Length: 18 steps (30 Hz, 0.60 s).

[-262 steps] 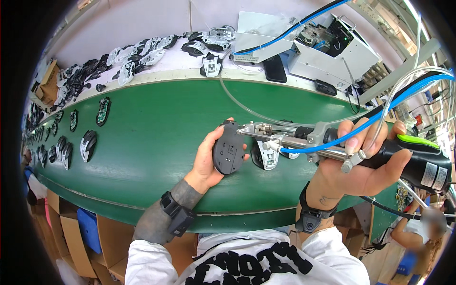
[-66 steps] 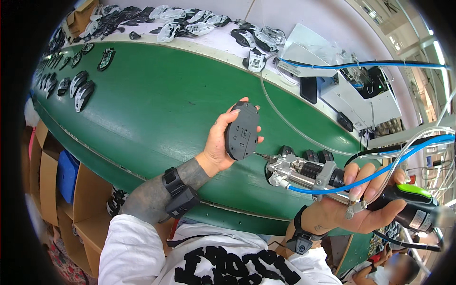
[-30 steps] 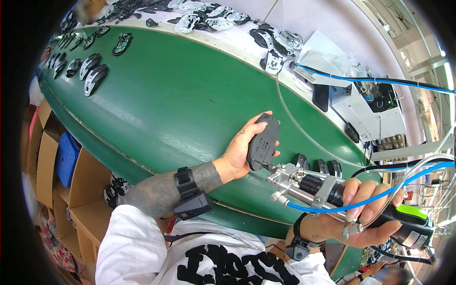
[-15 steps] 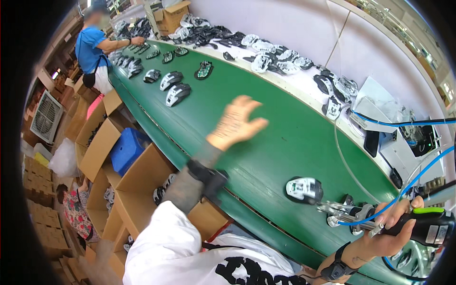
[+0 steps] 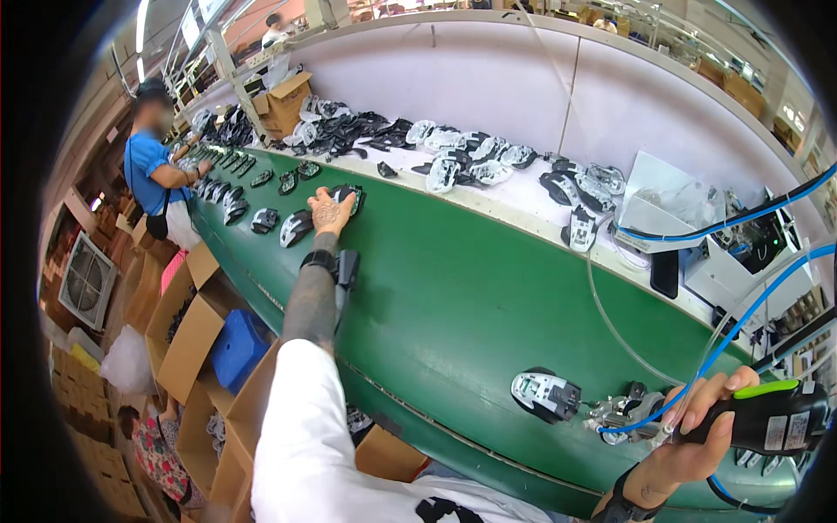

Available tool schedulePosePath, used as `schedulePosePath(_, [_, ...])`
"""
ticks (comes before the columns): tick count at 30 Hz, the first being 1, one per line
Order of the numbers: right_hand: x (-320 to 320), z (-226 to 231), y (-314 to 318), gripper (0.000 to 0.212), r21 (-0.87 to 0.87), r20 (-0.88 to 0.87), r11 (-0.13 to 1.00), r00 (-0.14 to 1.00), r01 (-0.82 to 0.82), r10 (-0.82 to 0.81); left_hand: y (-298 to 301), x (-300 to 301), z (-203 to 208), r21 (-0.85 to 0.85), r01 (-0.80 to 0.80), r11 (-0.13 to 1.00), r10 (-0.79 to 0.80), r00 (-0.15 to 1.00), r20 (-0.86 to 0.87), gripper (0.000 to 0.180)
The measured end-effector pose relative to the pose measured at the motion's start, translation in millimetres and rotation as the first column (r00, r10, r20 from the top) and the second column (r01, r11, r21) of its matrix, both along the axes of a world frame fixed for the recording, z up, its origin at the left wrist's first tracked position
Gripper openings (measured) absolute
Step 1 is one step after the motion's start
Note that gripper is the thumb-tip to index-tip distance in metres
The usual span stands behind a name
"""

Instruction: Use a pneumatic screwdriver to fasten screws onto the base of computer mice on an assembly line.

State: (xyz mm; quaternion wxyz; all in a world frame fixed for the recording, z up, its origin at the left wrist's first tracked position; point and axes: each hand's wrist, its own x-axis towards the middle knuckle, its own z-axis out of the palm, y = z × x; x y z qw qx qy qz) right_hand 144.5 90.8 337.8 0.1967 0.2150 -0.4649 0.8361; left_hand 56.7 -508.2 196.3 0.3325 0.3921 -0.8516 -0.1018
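Note:
My left hand (image 5: 328,212) is stretched far out over the green conveyor belt (image 5: 453,288), fingers apart and resting on a dark computer-mouse shell (image 5: 351,193). Another mouse shell (image 5: 296,228) lies just to its left. My right hand (image 5: 689,431) is closed around a black and green pneumatic screwdriver (image 5: 767,420) with blue air hoses, low at the right. The tool's metal tip (image 5: 621,411) points at a white and black mouse part (image 5: 545,393) lying alone on the belt near me.
Several mouse shells sit in a row on the belt's far left, where a person in a blue shirt (image 5: 153,170) works. More shells pile on the white shelf (image 5: 488,166) behind. Cardboard boxes (image 5: 187,340) stand below the belt's near edge. Machines stand at the right.
My left hand has put down the mouse part it held near the screwdriver and has reached far left along the belt to another shell. My view has swung left.

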Motion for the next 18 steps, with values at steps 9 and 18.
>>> schedulePosePath(9, [-14.1,-6.2,5.0,0.032,0.105,-0.051,0.993,0.997,-0.05,0.055,-18.3,-40.8,-39.6,-0.01,-0.006,1.0,0.008,0.985,0.173,0.076])
schedulePosePath(18, [-11.5,-6.2,2.2,0.041,0.041,-0.016,0.999,1.0,0.001,-0.001,72.3,21.3,-7.5,0.078,0.432,0.899,-0.439,0.88,0.181,0.07])
